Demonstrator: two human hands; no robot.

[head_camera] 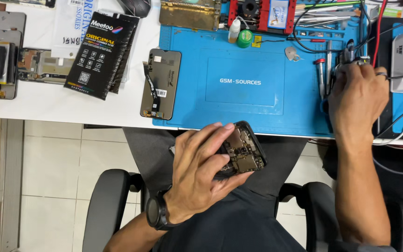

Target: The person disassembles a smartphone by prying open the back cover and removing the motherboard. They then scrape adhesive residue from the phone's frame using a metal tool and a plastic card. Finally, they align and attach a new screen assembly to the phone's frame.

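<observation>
Your inventory at this moment: two hands, the left hand [201, 170] and the right hand [357, 98]. One opened phone [243, 151]. One loose display panel [161, 84]. One blue work mat [239, 84] on your counter [47, 102]. One black screen package [100, 53]. Two small bottles, one white [234, 31], one green-capped [245, 38]. One wristwatch [156, 212]. One ring [381, 73].

A single head-worn camera is looking steeply down from close above, taking in the surface [61, 105] ahead and the person's lap below.
</observation>
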